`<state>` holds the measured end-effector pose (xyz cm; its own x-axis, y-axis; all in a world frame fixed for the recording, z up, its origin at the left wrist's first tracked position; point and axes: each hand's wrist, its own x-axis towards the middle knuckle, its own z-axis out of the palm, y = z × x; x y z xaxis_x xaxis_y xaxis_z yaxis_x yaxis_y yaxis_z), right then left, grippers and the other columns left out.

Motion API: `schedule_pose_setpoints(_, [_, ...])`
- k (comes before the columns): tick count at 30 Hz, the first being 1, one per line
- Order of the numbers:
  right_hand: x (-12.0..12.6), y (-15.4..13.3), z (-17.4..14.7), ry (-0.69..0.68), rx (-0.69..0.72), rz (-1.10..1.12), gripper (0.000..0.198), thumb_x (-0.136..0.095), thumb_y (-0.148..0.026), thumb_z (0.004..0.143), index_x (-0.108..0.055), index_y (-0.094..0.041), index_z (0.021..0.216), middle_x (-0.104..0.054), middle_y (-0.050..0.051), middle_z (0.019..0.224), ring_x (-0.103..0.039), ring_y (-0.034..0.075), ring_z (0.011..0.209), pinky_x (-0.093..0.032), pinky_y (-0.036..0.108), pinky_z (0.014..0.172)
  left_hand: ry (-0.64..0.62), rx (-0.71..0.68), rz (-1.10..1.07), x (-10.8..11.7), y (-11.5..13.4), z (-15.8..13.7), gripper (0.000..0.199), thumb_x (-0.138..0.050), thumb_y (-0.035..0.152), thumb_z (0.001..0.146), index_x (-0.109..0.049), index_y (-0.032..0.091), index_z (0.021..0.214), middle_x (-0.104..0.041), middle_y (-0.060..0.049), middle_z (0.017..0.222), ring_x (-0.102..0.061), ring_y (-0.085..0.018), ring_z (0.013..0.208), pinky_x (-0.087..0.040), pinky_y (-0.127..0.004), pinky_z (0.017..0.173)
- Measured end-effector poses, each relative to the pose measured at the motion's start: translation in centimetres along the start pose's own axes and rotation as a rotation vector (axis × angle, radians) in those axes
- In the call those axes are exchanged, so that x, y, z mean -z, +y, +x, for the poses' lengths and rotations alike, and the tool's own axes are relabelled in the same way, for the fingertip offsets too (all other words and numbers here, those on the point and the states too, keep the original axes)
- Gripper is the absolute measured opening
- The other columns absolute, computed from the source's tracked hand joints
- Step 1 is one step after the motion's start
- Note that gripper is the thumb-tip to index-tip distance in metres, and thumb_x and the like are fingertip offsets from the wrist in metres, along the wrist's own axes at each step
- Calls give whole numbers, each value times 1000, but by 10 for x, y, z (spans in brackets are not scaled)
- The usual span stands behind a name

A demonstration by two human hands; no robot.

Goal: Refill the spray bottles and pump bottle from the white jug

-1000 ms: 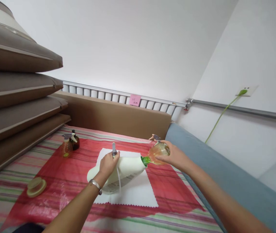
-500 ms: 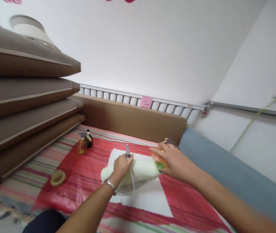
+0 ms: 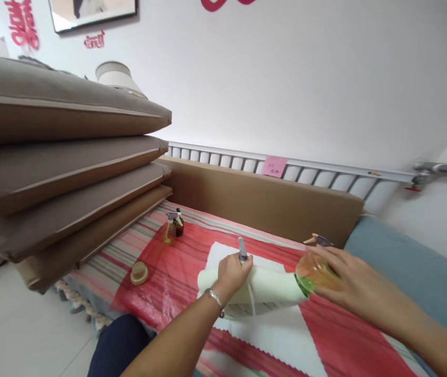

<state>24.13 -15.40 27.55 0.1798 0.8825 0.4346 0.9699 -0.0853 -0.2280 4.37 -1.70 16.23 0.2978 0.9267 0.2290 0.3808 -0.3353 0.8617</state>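
My left hand [image 3: 233,272] is closed around the top side of a pale green cylindrical container [image 3: 274,285] that lies on its side. A grey nozzle-like piece [image 3: 242,248] sticks up past my fingers, and a thin white strip hangs below them. Dark markings run along the container's lower side. In my right hand [image 3: 345,272] is a see-through orange and green spray bottle [image 3: 315,272], its green end at the container's right end; whether they touch I cannot tell. Its trigger head [image 3: 318,240] shows above my fingers. Beneath the container lies a white zigzag-edged cloth [image 3: 266,332].
Two small spray bottles [image 3: 173,228] stand at the back left of the red sheet [image 3: 156,277]. A round yellowish lid-like piece [image 3: 139,273] lies nearer. Stacked brown cushions [image 3: 70,157] rise at left. Behind is a long brown cushion [image 3: 258,196] before the radiator [image 3: 215,158]; a blue-grey cushion [image 3: 404,267] is at right.
The view has swung left, so everything sits further right. My right hand with the orange and green spray bottle has drawn slightly right along the container. My left hand keeps its grip.
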Motion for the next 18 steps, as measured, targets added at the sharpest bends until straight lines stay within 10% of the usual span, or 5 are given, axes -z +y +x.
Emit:
schedule_pose_setpoints(9, [-59,46,-91,187,-699,1397,57,-54,-56,73,-46,-32,125,-41,7,139,-44,32,121,-49,42,84,103,153,-428,35,-58,16,53,-41,52,75,-68,9,87,-65,-8,64,-59,-19,56,-39,-26,50])
schedule_pose_setpoints(18, [-135,42,-179,128,-1040,1819,60,-65,-54,65,-52,-36,120,-61,4,121,-58,31,106,-46,46,89,228,284,-779,27,-74,20,51,-39,58,74,-63,12,81,-56,2,52,-51,-10,43,-39,-21,44])
